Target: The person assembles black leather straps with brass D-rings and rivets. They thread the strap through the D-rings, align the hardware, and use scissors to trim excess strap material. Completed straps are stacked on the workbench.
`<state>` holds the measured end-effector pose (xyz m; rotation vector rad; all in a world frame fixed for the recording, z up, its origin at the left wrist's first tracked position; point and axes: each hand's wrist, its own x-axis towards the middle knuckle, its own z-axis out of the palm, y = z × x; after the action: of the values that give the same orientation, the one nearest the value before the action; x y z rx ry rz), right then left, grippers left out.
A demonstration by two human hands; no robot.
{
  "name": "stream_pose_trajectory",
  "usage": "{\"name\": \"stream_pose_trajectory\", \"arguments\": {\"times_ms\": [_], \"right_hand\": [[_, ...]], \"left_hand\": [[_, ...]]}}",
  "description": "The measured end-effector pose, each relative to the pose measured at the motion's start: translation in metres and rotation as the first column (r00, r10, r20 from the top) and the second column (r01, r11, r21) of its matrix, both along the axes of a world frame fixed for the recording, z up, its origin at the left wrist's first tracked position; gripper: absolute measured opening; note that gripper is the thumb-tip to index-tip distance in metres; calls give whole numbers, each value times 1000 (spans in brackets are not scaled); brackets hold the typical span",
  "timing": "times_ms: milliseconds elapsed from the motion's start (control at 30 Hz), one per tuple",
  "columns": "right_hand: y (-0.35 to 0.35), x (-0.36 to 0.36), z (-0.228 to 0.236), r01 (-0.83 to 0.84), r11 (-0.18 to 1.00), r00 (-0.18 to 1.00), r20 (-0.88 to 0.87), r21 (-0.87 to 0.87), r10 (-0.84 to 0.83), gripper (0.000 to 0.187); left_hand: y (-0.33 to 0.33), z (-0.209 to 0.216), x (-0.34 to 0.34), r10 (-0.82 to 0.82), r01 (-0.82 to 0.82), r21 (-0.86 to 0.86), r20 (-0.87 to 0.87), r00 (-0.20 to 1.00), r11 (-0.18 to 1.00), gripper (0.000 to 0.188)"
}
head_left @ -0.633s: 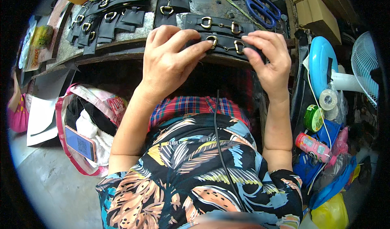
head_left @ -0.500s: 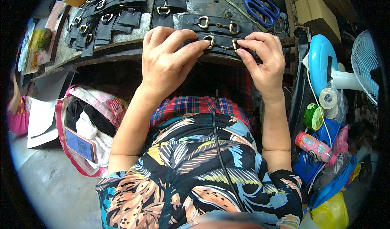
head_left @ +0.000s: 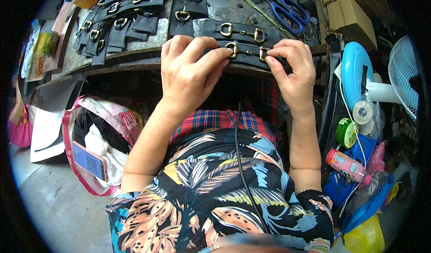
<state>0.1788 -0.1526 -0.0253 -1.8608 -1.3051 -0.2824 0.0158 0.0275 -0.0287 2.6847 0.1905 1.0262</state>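
Well left of the front strap (head_left: 249, 60), and nearer my body, lies a pink-rimmed bag (head_left: 67, 136), probably to keep it off the work. Left of the strap and farther back, overlapping black buckled pieces (head_left: 143, 25) sit bunched, it seems to save room; between them and the strap, more pieces (head_left: 193, 10) run away from me.

My left hand (head_left: 188, 69) is at the strap's left end, its forefinger on the left of 2 metal rings, likely steadying it; I cannot tell whether the thumb closes underneath. The strap lies across the tabletop (head_left: 226, 5) at its near edge, handy for my fingers, with 1 similar strap (head_left: 240, 25) just behind. At its right end my right hand (head_left: 295, 71) has thumb and forefinger nearly together against the other ring's edge; I cannot tell how firmly. Blue-handled scissors (head_left: 278, 14) lie behind and right of the strap, seemingly parked aside.
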Motion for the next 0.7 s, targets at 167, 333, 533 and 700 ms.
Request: {"name": "stream_pose_trajectory", "arguments": {"times_ms": [167,333,533,700], "right_hand": [[-5,2,2,-13,1000,1000,-12,-10,13,13],[0,3,12,-13,1000,999,48,-9,14,15],[20,2,17,29,986,963,271,-163,16,33],[22,6,12,-13,989,973,225,-145,46,35]], "left_hand": [[-2,1,-1,-5,5,18,-3,1000,1000,23],[1,9,-2,-14,13,60,18,1000,998,24],[29,9,7,-94,95,66,-20,995,993,21],[29,-1,7,-77,78,86,-7,997,993,20]]}}
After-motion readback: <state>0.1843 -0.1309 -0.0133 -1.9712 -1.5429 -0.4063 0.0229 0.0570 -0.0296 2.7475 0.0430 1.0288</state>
